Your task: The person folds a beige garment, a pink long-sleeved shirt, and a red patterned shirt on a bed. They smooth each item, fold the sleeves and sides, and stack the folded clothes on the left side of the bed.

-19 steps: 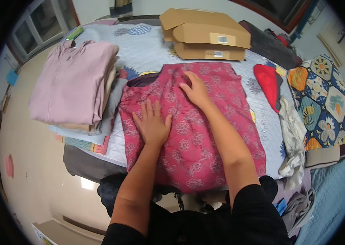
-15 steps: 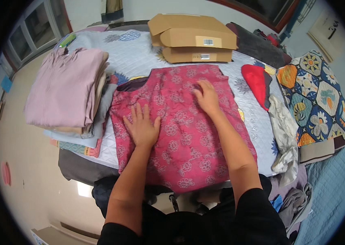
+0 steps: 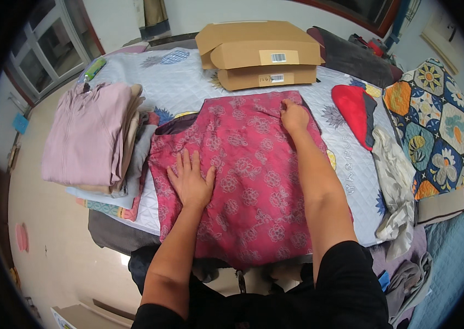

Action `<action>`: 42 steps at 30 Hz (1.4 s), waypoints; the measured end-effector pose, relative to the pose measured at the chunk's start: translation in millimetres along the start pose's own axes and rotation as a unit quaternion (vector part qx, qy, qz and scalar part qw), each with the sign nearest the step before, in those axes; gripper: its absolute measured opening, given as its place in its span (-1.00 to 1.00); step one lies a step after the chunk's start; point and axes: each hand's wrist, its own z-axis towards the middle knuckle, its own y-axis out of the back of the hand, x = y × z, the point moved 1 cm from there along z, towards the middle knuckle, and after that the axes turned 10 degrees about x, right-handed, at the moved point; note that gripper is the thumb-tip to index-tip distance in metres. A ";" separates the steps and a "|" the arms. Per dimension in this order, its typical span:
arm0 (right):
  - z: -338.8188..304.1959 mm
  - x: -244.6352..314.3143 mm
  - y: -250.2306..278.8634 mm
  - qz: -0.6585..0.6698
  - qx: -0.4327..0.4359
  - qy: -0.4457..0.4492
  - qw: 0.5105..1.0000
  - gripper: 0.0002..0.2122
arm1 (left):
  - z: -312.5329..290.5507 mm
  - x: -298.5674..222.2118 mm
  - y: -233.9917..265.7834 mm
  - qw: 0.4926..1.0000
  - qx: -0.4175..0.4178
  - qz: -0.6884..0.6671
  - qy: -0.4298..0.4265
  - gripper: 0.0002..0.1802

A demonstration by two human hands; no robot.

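Observation:
A magenta garment [image 3: 243,186] with pale outlined flowers lies spread in front of me, its near edge hanging over the front of the bedding. At its upper left, an armhole or neck opening shows a dark lining. Flat on the left part of the cloth rests my left hand [image 3: 192,183], fingers spread and pointing away from me. My right hand [image 3: 295,117] is near the far right corner, its fingers curled and pinching the fabric there. Most of those fingertips are hidden by the hand.
A stack of folded clothes [image 3: 86,137], mauve on top, stands at the left. Two cardboard boxes [image 3: 262,52] are piled beyond the garment. To the right lie a red and grey cloth [image 3: 351,112], a crumpled whitish cloth [image 3: 394,175] and a patterned quilted piece [image 3: 446,126].
My right hand has shifted slightly toward the garment's far right corner, and its fingers have gone from extended to curled on the cloth. My left hand stays flat in place.

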 end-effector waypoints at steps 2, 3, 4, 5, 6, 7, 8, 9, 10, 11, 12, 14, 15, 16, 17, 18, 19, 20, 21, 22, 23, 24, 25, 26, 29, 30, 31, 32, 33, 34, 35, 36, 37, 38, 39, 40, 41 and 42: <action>6.8 1.0 -0.6 -0.100 -0.013 0.093 0.990 -0.84 | 1.5 -1.2 -0.4 1.000 -0.006 -0.001 -0.003 -0.20; 9.9 -0.7 -2.0 -0.150 -0.019 0.138 0.979 -0.84 | 1.8 -2.1 -1.0 1.000 -0.007 -0.002 -0.007 -0.20; 12.3 -1.5 -4.6 -0.179 -0.037 0.163 0.970 -0.85 | 2.1 -2.0 -1.9 1.000 -0.006 -0.002 -0.009 -0.20; 14.6 0.6 -4.3 -0.196 -0.032 0.170 0.965 -0.86 | 3.4 -1.5 -2.0 1.000 -0.009 -0.002 -0.009 -0.20; 16.6 2.3 -3.7 -0.213 -0.027 0.178 0.960 -0.87 | 4.0 -1.1 -2.0 1.000 -0.012 -0.003 -0.008 -0.20; 17.9 4.3 -3.7 -0.229 -0.022 0.185 0.955 -0.87 | 3.0 -0.7 -1.8 1.000 -0.006 -0.002 -0.006 -0.20; 22.0 1.7 -4.1 -0.220 -0.019 0.183 0.958 -0.87 | 3.5 -2.1 -0.5 1.000 -0.003 -0.003 -0.006 -0.20; 25.7 -0.9 -4.7 -0.210 -0.017 0.180 0.961 -0.88 | 4.1 -3.2 0.6 1.000 0.000 -0.003 -0.007 -0.20; 30.1 -2.6 -5.8 -0.200 -0.014 0.178 0.963 -0.87 | 4.9 -3.9 1.2 1.000 0.000 -0.006 -0.007 -0.20; 33.9 0.9 -4.5 -0.151 -0.036 0.141 0.978 -0.87 | 3.9 -3.1 0.9 1.000 0.002 -0.007 -0.004 -0.20; 40.3 4.3 -1.9 -0.102 -0.057 0.103 0.988 -0.86 | 3.2 -2.6 0.6 1.000 0.003 -0.007 -0.001 -0.20; 52.0 10.5 7.1 -0.049 -0.083 0.041 0.994 -0.80 | 2.9 -2.4 0.7 1.000 -0.007 -0.006 -0.004 -0.22; 56.0 12.5 3.8 -0.028 -0.085 0.036 0.995 -0.79 | 2.5 -2.3 0.3 1.000 -0.012 -0.005 -0.006 -0.23; 57.9 16.4 2.9 -0.007 -0.087 0.030 0.996 -0.77 | 1.9 -2.0 -0.8 1.000 -0.006 0.000 -0.003 -0.22; 62.5 18.0 1.3 0.014 -0.093 0.026 0.995 -0.76 | 3.6 -2.1 -0.2 1.000 -0.004 0.005 0.000 -0.22; 62.5 16.0 -3.0 0.025 0.099 -0.020 0.995 -0.64 | 4.6 -2.4 0.4 1.000 -0.002 0.010 0.002 -0.22; 53.7 15.9 -10.7 -0.005 0.075 0.006 0.997 -0.59 | 4.8 -3.1 0.2 1.000 0.000 0.007 0.001 -0.21; 46.1 2.4 -28.8 -0.036 0.047 0.025 0.998 -0.53 | 7.5 -6.8 -1.1 1.000 0.001 0.001 -0.006 -0.20; 37.4 7.8 -32.9 -0.066 0.024 0.052 0.996 -0.47 | 6.8 -6.1 -2.0 1.000 0.001 -0.002 -0.005 -0.20; 38.9 8.7 -31.0 -0.028 0.100 0.009 0.995 -0.34 | 6.4 -5.2 -2.7 1.000 0.005 -0.003 -0.003 -0.20; 32.8 20.1 -25.5 -0.036 0.081 0.031 0.996 -0.34 | 4.5 -1.6 -3.1 1.000 0.007 -0.002 0.004 -0.20; 20.2 28.2 -20.3 -0.045 0.062 0.052 0.996 -0.34 | 1.8 0.6 -2.1 1.000 0.010 -0.001 0.010 -0.19; 6.1 35.5 -14.8 -0.053 0.042 0.072 0.995 -0.33 | 0.1 1.9 -1.6 1.000 0.008 0.000 0.013 -0.19; -7.8 39.4 -6.7 -0.066 0.058 0.094 0.992 -0.32 | 0.9 -0.2 -0.3 1.000 0.006 0.000 0.011 -0.19; -58.4 39.6 10.7 -0.091 0.121 0.146 0.978 -0.32 | 3.8 -2.7 2.5 1.000 0.006 0.004 0.005 -0.18; -75.4 30.9 15.7 -0.077 0.157 0.144 0.974 -0.32 | 2.6 -5.7 1.7 1.000 0.010 0.003 0.000 -0.18; -92.7 22.4 20.6 -0.063 0.193 0.140 0.969 -0.31 | 1.9 -6.4 2.0 1.000 0.012 0.011 0.010 -0.19; -111.3 10.7 29.8 -0.050 0.226 0.132 0.964 -0.31 | 1.2 -5.9 2.1 1.000 0.014 0.017 0.017 -0.20; -127.0 -2.1 40.7 -0.076 0.218 0.125 0.965 -0.30 | 1.7 -4.3 0.6 0.999 0.019 0.023 0.026 -0.21; -142.7 -15.7 53.0 -0.101 0.211 0.118 0.965 -0.30 | 1.9 -1.7 -2.7 0.999 0.021 0.029 0.027 -0.19; -161.3 -28.8 66.6 -0.127 0.202 0.112 0.965 -0.30 | 1.1 -1.5 -5.9 0.999 0.025 0.018 0.022 -0.18; -179.9 -42.5 79.0 -0.123 0.170 0.099 0.973 -0.28 | 1.4 0.4 -4.9 0.999 0.027 0.013 0.019 -0.17; -197.3 -61.9 89.6 -0.073 0.169 0.070 0.980 -0.28 | 1.4 1.6 -4.2 0.999 0.029 0.008 0.018 -0.16; -213.9 -88.4 98.8 -0.024 0.164 0.039 0.985 -0.27 | 3.2 -1.1 -3.7 0.999 0.045 0.000 0.012 -0.12; -228.8 -101.9 109.7 0.029 0.160 0.013 0.987 -0.26 | 3.7 -0.2 -0.2 0.998 0.059 -0.002 0.008 -0.11; -243.8 -114.8 120.4 0.022 0.151 -0.008 0.988 -0.26 | 3.3 1.3 3.6 0.997 0.073 -0.004 0.006 -0.10; -261.0 -120.9 135.2 0.016 0.142 -0.031 0.989 -0.26 | 0.8 4.7 6.7 0.996 0.088 -0.005 0.002 -0.08; -278.7 -129.8 149.2 0.010 0.133 -0.057 0.989 -0.26 | -3.1 8.4 12.0 0.994 0.109 -0.020 -0.015 -0.06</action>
